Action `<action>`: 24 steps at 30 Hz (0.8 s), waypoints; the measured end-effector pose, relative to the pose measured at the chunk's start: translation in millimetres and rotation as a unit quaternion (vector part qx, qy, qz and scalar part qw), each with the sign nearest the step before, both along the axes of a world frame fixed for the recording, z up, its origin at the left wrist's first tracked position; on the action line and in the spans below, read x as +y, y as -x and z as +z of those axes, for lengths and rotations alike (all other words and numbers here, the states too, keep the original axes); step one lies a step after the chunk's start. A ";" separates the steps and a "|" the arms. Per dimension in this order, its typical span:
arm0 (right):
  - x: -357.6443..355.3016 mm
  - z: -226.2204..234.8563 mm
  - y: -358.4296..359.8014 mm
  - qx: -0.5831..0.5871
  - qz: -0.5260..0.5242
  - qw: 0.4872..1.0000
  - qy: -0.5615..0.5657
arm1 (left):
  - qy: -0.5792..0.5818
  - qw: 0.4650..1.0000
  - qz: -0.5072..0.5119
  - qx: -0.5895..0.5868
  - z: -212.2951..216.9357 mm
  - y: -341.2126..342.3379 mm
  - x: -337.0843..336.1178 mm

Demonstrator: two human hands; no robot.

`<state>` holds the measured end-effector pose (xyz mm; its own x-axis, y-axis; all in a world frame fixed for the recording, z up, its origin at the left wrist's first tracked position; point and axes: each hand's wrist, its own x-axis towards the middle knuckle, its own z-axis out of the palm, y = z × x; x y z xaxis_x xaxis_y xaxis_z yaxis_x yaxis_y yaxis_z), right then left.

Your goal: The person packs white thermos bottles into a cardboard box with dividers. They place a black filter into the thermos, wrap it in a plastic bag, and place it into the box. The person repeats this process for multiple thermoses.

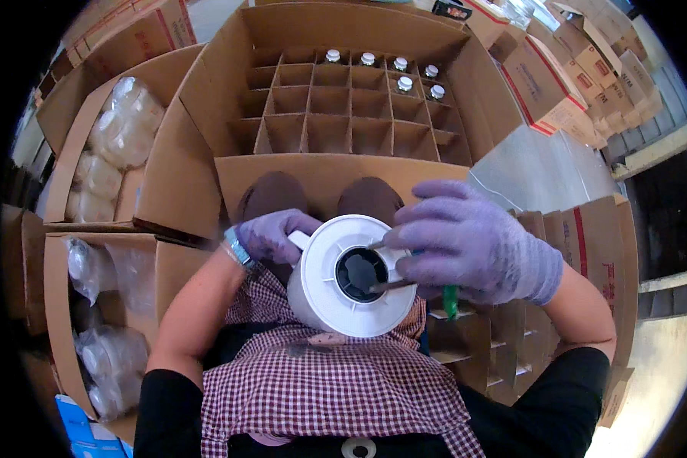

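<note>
My left hand (275,235) grips the white handled vessel (322,281), centre frame; my right (466,244) pinches a dark pronged tool (394,285) at its dark middle. Looks unfinished. Upper centre, six capped bottles (404,84) stand in the divided carton (343,164); most cells show none.

On my feed I count two gloved hands, one left hand (271,237) and one right hand (477,243). Between them I have one white handled container (322,304) and two dark prongs (393,287) at its single round opening. I see one divided carton (359,29) with six white-capped bottles (404,85) toward its far edge and far right corner. I get two open cartons (179,175) on the left, their clear containers (120,137) overlapping too much to count. I also find one blue wristband (237,247) and one checked apron (328,397)
</note>
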<state>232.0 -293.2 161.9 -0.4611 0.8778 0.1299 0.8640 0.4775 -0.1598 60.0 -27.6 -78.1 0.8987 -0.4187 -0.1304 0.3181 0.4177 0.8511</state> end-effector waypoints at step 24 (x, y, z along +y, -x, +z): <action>86.7 -103.8 -112.3 0.428 -0.507 0.749 -0.001 | -0.070 0.910 0.407 -0.028 63.0 74.5 -107.9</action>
<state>344.3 -206.5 58.1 0.6936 0.7204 -0.0012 0.3651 -0.3530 -0.8615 -14.5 -135.6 -15.1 0.9108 0.4058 -0.0760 -0.0931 0.3814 0.9197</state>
